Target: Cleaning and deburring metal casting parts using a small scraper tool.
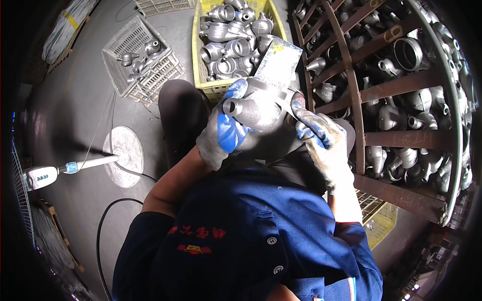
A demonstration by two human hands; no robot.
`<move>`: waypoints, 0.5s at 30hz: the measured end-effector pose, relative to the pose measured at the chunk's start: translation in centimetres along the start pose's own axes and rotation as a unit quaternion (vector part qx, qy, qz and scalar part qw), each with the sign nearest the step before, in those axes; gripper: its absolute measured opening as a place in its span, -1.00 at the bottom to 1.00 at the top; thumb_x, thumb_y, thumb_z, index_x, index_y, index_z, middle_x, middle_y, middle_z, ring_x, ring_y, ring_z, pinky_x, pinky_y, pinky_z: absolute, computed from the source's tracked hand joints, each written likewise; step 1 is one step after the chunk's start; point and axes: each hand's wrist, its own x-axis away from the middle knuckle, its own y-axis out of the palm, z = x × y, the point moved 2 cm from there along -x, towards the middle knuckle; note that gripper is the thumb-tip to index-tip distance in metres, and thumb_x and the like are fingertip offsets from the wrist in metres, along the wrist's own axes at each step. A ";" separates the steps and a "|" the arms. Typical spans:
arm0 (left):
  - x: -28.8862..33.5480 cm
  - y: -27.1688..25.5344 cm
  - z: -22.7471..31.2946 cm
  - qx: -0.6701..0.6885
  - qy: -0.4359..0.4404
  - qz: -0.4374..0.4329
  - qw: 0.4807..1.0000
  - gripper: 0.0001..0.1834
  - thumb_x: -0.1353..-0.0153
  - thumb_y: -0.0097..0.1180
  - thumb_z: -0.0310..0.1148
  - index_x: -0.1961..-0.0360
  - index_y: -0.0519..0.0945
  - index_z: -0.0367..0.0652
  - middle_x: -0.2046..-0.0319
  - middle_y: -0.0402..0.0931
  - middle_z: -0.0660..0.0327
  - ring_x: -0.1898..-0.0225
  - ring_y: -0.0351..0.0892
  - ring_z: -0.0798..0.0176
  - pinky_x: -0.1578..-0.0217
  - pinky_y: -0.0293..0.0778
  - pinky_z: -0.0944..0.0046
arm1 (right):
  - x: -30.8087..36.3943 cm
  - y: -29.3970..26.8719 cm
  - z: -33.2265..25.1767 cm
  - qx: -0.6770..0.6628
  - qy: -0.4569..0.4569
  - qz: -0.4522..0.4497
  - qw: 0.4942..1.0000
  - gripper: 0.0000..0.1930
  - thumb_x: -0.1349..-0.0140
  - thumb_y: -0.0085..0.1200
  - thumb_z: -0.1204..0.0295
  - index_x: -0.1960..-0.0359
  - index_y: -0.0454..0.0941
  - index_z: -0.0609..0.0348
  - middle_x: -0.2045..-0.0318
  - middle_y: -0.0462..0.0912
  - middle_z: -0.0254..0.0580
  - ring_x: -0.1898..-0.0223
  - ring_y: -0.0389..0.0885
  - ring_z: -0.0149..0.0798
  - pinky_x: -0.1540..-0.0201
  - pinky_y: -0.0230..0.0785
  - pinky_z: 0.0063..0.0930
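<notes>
My left hand point(223, 128), in a grey glove with blue coating, is closed around a grey metal casting point(258, 115) above my lap. The casting has a round body and a short pipe neck pointing left. My right hand point(321, 135), in a soiled glove of the same kind, is closed at the casting's right side. From its fingers a thin, pale blade-like tool point(286, 105) reaches against the casting; its handle is mostly hidden. Just beyond the casting, a scuffed flat metal plate point(281, 60) with a yellow mark slants upward.
A yellow crate point(198, 83) full of castings stands ahead. Left of it, a grey crate point(113, 65) holds several more. To the right rises a rusty metal cage point(354, 95) packed with castings. A fan point(40, 176) with a round base and a black cable point(103, 226) are at left.
</notes>
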 end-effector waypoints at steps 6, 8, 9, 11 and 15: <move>0.1 0.3 0.0 -0.006 0.011 0.018 1.000 -0.52 -0.38 -0.27 -0.13 -0.14 0.34 -0.28 -0.02 0.43 0.08 -0.06 0.47 0.19 -0.14 0.36 0.18 | 0.7 0.2 0.7 0.126 -0.019 -0.015 0.992 -0.67 -0.07 0.14 0.47 0.07 0.61 0.03 0.29 0.62 -0.04 0.33 0.59 -0.04 0.24 0.44 -0.33; 0.2 0.9 0.4 0.020 0.015 -0.010 1.000 -0.51 -0.38 -0.25 -0.13 -0.14 0.33 -0.29 -0.02 0.44 0.07 -0.07 0.46 0.18 -0.14 0.36 0.17 | 0.4 0.2 0.8 0.098 -0.047 -0.008 0.994 -0.68 -0.07 0.14 0.46 0.07 0.60 0.05 0.27 0.62 -0.05 0.31 0.59 -0.04 0.23 0.44 -0.35; 0.2 1.1 0.5 0.046 0.020 -0.038 0.998 -0.51 -0.38 -0.24 -0.13 -0.15 0.33 -0.29 -0.02 0.44 0.06 -0.07 0.46 0.17 -0.14 0.37 0.16 | 0.3 0.1 0.7 0.069 -0.075 -0.001 0.995 -0.68 -0.08 0.14 0.46 0.07 0.60 0.06 0.26 0.63 -0.05 0.29 0.60 -0.04 0.22 0.45 -0.36; 0.2 0.7 0.4 0.012 0.025 -0.025 0.999 -0.51 -0.38 -0.24 -0.13 -0.15 0.33 -0.30 -0.02 0.44 0.05 -0.07 0.46 0.16 -0.14 0.38 0.15 | 0.0 -0.2 -0.1 0.042 -0.042 -0.003 0.998 -0.68 -0.09 0.13 0.45 0.06 0.59 0.09 0.24 0.63 -0.05 0.27 0.60 -0.04 0.21 0.44 -0.37; 0.3 0.5 0.2 0.065 0.018 -0.020 0.998 -0.49 -0.37 -0.21 -0.10 -0.14 0.33 -0.31 -0.02 0.43 0.03 -0.08 0.47 0.12 -0.12 0.40 0.11 | 0.2 0.2 0.7 0.005 -0.002 -0.028 1.000 -0.70 -0.15 0.06 0.47 0.05 0.56 0.18 0.24 0.64 -0.05 0.26 0.62 -0.10 0.19 0.44 -0.42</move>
